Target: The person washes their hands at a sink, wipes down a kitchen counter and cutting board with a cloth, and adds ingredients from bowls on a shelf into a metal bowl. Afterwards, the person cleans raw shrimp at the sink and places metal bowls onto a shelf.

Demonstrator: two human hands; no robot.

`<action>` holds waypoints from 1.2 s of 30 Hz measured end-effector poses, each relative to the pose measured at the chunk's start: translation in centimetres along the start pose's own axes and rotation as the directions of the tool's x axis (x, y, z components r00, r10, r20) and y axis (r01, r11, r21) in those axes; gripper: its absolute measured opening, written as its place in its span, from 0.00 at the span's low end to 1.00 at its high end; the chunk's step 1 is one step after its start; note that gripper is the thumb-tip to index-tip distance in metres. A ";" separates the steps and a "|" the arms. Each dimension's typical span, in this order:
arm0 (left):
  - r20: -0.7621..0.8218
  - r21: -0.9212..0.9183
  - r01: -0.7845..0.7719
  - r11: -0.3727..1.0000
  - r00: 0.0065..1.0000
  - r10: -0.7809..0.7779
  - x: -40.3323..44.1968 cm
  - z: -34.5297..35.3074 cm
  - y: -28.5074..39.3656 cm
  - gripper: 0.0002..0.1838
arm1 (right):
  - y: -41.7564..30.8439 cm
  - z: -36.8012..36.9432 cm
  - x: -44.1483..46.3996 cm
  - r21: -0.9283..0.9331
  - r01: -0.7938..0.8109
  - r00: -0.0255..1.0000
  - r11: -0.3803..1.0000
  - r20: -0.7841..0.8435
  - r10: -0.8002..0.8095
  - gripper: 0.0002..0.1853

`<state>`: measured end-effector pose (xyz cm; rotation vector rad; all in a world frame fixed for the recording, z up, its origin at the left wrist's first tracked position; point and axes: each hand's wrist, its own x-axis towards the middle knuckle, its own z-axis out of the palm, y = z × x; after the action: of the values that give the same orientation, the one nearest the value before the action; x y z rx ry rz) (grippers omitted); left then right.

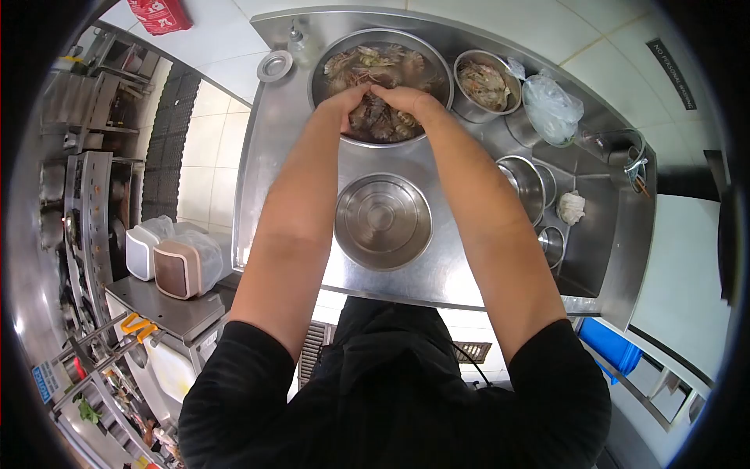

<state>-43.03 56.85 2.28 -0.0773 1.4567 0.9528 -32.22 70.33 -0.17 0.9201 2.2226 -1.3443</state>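
Observation:
A wide steel bowl (447,76) at the back of the counter holds brownish water and a pile of mottled shellfish (379,121), perhaps crab pieces or prawns; the exact kind is hard to make out. My left hand (349,100) and my right hand (402,99) reach into it side by side, thumbs nearly touching. Both are curled around some of the shellfish, with most of the fingers hidden below. Right of this bowl stands a steel pot (512,98) with more pale shellfish in it. Nearer my body lies a round shallow steel bowl (383,221).
A knotted clear plastic bag (552,108) sits right of the pot. Steel pots (527,184) and a white crumpled lump (571,208) are by the sink (598,234). A pump bottle (298,47) and small metal dish (274,66) stand at the back left.

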 end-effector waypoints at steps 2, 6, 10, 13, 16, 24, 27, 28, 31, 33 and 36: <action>0.033 -0.025 -0.029 0.999 0.999 0.030 -0.6 0.1 -0.4 0.34 | 0.6 0.1 0.3 0.202 -0.002 1.000 0.979 0.004 0.002 0.42; -0.026 -0.086 -0.016 0.996 1.000 0.014 -1.6 1.0 -0.4 0.29 | -0.4 0.1 -3.2 0.592 -0.065 0.995 0.803 0.097 0.009 0.36; -0.093 -0.043 -0.063 0.997 0.994 0.059 -2.5 1.6 -0.3 0.27 | -0.7 -0.5 -3.3 0.682 -0.131 0.985 0.719 0.174 0.014 0.30; -0.132 0.007 -0.084 0.996 0.988 0.084 -3.2 1.8 0.2 0.26 | -1.5 -1.1 -3.7 0.727 -0.190 0.969 0.660 0.246 0.008 0.28; -0.136 0.049 -0.087 0.995 0.986 0.093 -3.9 1.6 1.2 0.24 | -2.3 -1.6 -3.6 0.744 -0.196 0.969 0.639 0.249 0.007 0.24; -0.142 0.123 -0.191 0.974 0.968 0.208 -9.3 2.8 2.1 0.21 | -5.3 -2.9 -7.0 0.715 -0.061 0.993 0.696 0.113 -0.029 0.28; -0.154 0.140 -0.239 0.961 0.953 0.260 -12.1 3.5 1.5 0.21 | -6.2 -2.6 -10.9 0.752 -0.011 0.996 0.659 0.066 -0.059 0.29; -0.139 0.141 -0.256 0.956 0.951 0.275 -13.3 3.7 1.3 0.21 | -6.5 -2.4 -12.3 0.763 0.014 0.997 0.646 0.038 -0.067 0.29; -0.079 0.166 -0.317 0.934 0.939 0.333 -17.0 4.7 0.1 0.21 | -5.8 -0.9 -13.7 0.763 0.170 0.985 0.624 -0.135 -0.103 0.21; -0.052 0.176 -0.379 0.908 0.918 0.393 -18.4 5.2 -2.5 0.21 | -6.0 0.6 -18.6 0.768 0.235 0.972 0.596 -0.185 -0.145 0.20; -0.071 0.242 -0.543 0.804 0.816 0.573 -19.0 5.2 -7.0 0.22 | -4.7 5.1 -22.8 0.665 0.421 0.897 0.617 -0.407 -0.174 0.23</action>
<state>-31.64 45.93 15.95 0.4828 1.7482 1.2788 -19.30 56.63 14.49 1.0848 2.0841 -2.5551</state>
